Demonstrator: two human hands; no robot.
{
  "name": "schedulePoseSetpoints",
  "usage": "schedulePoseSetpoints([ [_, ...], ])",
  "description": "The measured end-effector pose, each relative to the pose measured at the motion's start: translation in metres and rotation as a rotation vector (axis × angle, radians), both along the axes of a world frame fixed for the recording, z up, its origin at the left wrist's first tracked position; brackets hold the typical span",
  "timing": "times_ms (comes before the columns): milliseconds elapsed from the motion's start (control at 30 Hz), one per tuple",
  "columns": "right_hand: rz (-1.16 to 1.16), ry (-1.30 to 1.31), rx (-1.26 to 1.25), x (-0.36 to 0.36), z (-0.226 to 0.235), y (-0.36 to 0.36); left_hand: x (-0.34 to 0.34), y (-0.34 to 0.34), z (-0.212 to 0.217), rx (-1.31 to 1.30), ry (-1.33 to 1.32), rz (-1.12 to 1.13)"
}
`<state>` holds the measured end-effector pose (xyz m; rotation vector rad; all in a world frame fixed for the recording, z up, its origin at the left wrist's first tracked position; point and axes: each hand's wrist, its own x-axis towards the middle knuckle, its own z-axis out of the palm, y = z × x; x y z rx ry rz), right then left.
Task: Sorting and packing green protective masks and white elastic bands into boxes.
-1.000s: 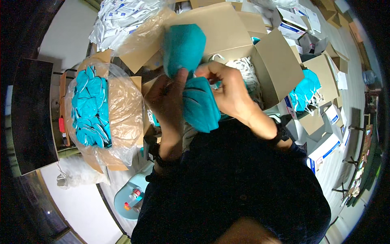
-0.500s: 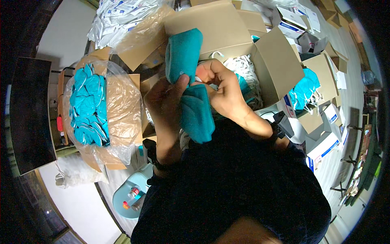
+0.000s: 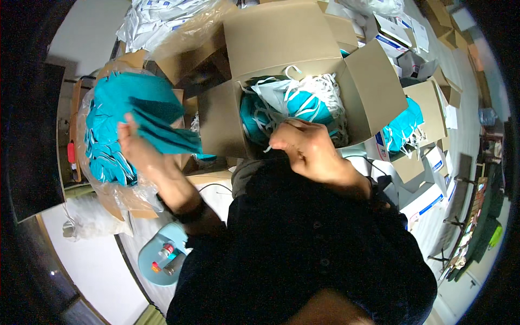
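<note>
My left hand (image 3: 140,145) is closed on the edge of a folded teal fabric piece (image 3: 168,130), slightly blurred by motion. It hangs over a plastic-lined box (image 3: 140,206) with a pile of teal pieces (image 3: 108,135). My right hand (image 3: 307,143) is closed in a fist at the near edge of an open cardboard box (image 3: 279,38). White straps (image 3: 325,89) and teal pieces with straps (image 3: 310,105) lie inside that box. A short white strip (image 3: 267,149) shows beside the right fingertips; whether they grip it is hidden.
At the right stands another carton with teal strapped pieces (image 3: 405,122), among several white boxes (image 3: 428,192). White packets (image 3: 157,21) are heaped at the back left. A light-blue bin (image 3: 154,271) with bottles stands at the lower left, near a white sack (image 3: 97,219).
Both hands were together at the teal fabric piece; now they are apart. My left hand has carried fabric left over the plastic-lined box. My right hand has dropped to the middle box's near edge.
</note>
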<state>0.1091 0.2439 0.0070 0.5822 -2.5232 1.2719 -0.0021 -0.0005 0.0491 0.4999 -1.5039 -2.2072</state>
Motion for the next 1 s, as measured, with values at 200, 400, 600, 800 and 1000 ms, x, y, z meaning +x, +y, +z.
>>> schedulePoseSetpoints([
  [200,-0.093,-0.016,0.293,-0.023,0.018,0.032,-0.014,-0.063,-0.051,0.066,0.394,-0.634],
  [400,-0.2,-0.011,0.626,-0.082,0.017,0.018,0.006,-0.005,-0.05,0.023,0.113,-0.738],
  [600,-0.074,0.049,0.648,-0.107,-0.019,0.017,0.023,0.035,-0.024,-0.552,-0.039,-0.784],
  [800,-0.264,0.295,0.34,-0.053,0.009,0.016,0.028,0.062,-0.043,-0.547,-0.039,-0.949],
  [1000,-0.169,0.292,0.305,-0.02,0.0,0.019,0.034,0.084,-0.048,-0.753,0.161,-0.736],
])
